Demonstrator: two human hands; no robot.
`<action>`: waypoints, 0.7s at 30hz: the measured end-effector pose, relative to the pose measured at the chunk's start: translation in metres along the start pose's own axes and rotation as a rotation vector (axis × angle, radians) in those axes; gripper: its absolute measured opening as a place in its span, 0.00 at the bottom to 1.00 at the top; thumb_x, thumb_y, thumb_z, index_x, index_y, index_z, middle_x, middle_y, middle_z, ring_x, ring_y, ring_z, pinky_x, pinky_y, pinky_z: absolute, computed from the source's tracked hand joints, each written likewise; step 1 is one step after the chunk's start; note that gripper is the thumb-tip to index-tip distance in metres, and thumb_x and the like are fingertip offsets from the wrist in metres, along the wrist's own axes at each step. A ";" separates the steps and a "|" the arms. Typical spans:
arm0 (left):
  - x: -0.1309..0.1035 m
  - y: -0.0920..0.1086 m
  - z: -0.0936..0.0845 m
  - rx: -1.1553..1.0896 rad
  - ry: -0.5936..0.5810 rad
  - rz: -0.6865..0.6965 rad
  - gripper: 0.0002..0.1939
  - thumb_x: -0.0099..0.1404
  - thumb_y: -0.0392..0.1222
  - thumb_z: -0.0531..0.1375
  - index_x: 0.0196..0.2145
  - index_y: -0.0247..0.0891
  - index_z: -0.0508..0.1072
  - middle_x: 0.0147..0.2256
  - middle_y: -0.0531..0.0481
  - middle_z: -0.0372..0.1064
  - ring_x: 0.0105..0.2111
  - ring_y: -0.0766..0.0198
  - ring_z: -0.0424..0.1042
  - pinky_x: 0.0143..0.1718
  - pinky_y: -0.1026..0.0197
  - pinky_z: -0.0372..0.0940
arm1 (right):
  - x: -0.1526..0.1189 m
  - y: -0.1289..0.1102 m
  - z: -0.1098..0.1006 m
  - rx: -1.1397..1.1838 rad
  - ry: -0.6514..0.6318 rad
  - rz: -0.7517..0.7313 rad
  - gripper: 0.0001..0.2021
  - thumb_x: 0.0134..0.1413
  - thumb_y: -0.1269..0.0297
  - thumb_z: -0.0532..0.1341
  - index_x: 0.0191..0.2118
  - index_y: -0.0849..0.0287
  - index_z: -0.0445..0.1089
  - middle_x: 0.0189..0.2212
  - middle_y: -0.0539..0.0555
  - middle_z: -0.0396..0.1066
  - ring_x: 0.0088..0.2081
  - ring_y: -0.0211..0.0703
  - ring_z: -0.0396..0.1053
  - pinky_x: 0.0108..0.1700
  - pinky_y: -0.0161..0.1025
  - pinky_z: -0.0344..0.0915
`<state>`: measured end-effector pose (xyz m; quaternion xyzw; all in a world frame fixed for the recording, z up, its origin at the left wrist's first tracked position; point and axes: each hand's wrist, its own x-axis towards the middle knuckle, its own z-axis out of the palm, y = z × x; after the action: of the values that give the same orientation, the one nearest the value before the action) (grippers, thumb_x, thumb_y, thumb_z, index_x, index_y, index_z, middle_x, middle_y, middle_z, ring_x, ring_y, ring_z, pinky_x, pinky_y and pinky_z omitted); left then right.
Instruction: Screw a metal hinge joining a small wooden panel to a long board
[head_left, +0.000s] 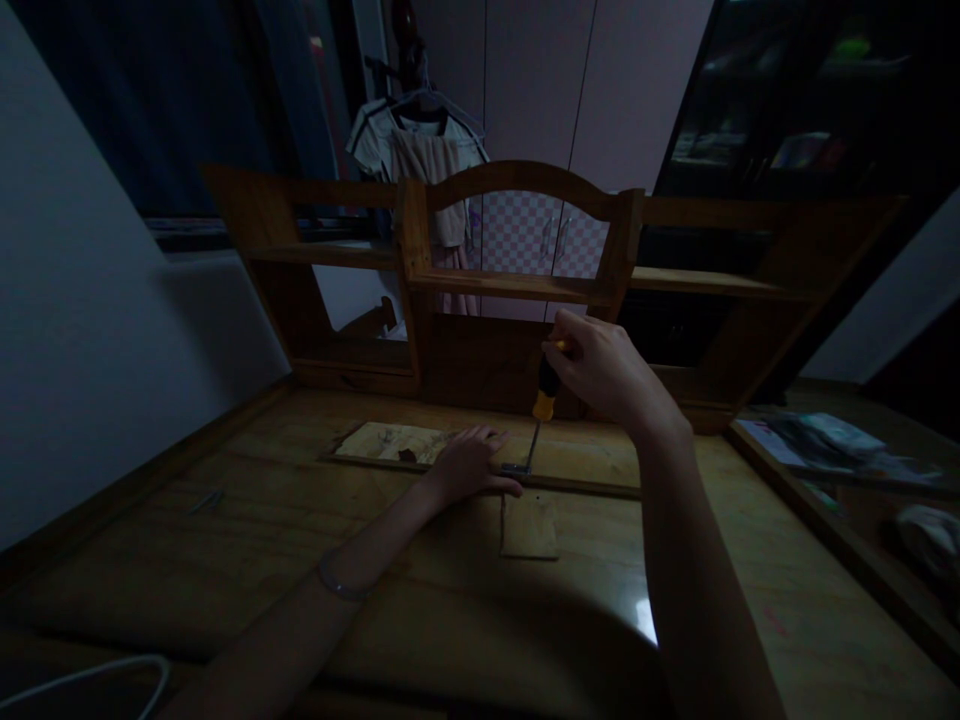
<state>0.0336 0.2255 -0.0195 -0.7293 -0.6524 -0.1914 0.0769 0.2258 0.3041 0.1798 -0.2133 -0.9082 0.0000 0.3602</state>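
Observation:
My right hand [600, 362] is closed around the black and yellow handle of a screwdriver [544, 402], held nearly upright. Its shaft runs down to a small metal piece [515, 469], perhaps a hinge or bracket, on a long wooden board [592, 463]. Whether the tip sits in a screw is too small to tell. My left hand [471, 462] lies on the board with fingers spread, thumb and forefinger on either side of the metal piece. Just in front of the board, a small square wooden piece [529, 528] rests against it or close to it on the wooden desktop [420, 580].
A wooden shelf unit [517, 288] stands along the back. Small thin items [206, 500] lie at left, and a white cable [112, 665] curls at the lower left. Papers and plastic [840, 440] lie beyond the right edge. Clothes [427, 160] hang behind. The room is dim.

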 end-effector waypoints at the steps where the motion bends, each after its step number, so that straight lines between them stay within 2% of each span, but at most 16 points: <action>1: 0.000 0.000 0.000 0.002 0.007 -0.001 0.53 0.47 0.80 0.57 0.58 0.37 0.67 0.48 0.38 0.69 0.48 0.47 0.69 0.51 0.51 0.64 | 0.000 -0.001 0.000 0.011 -0.007 -0.008 0.04 0.59 0.64 0.55 0.35 0.57 0.64 0.32 0.54 0.69 0.33 0.42 0.66 0.37 0.37 0.58; 3: 0.000 0.001 0.000 0.005 0.015 0.003 0.52 0.47 0.80 0.57 0.59 0.37 0.67 0.48 0.38 0.69 0.49 0.47 0.69 0.51 0.51 0.64 | 0.000 -0.002 -0.001 0.042 -0.022 -0.031 0.05 0.59 0.63 0.56 0.37 0.57 0.67 0.35 0.56 0.69 0.34 0.43 0.66 0.38 0.38 0.59; 6: 0.001 0.002 -0.001 0.001 0.003 0.003 0.53 0.47 0.80 0.58 0.59 0.37 0.67 0.48 0.38 0.69 0.49 0.46 0.69 0.52 0.50 0.63 | 0.000 -0.002 -0.001 0.076 -0.039 -0.049 0.07 0.58 0.68 0.55 0.40 0.58 0.69 0.37 0.56 0.71 0.36 0.43 0.67 0.39 0.37 0.59; 15: 0.002 -0.001 0.001 -0.031 -0.008 -0.003 0.53 0.46 0.80 0.58 0.58 0.38 0.68 0.49 0.39 0.69 0.50 0.46 0.69 0.52 0.50 0.63 | -0.001 0.001 0.001 0.035 -0.021 -0.038 0.09 0.56 0.71 0.53 0.42 0.59 0.65 0.34 0.56 0.70 0.32 0.43 0.66 0.36 0.37 0.58; 21: 0.001 -0.001 0.001 -0.033 -0.011 -0.005 0.53 0.46 0.80 0.58 0.59 0.39 0.67 0.49 0.39 0.69 0.50 0.47 0.69 0.52 0.51 0.63 | -0.001 0.000 -0.002 0.030 -0.044 -0.013 0.08 0.55 0.71 0.54 0.40 0.60 0.68 0.29 0.54 0.70 0.30 0.42 0.66 0.33 0.37 0.57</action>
<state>0.0325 0.2270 -0.0203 -0.7299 -0.6514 -0.1981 0.0606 0.2279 0.3037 0.1806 -0.2018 -0.9171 0.0157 0.3434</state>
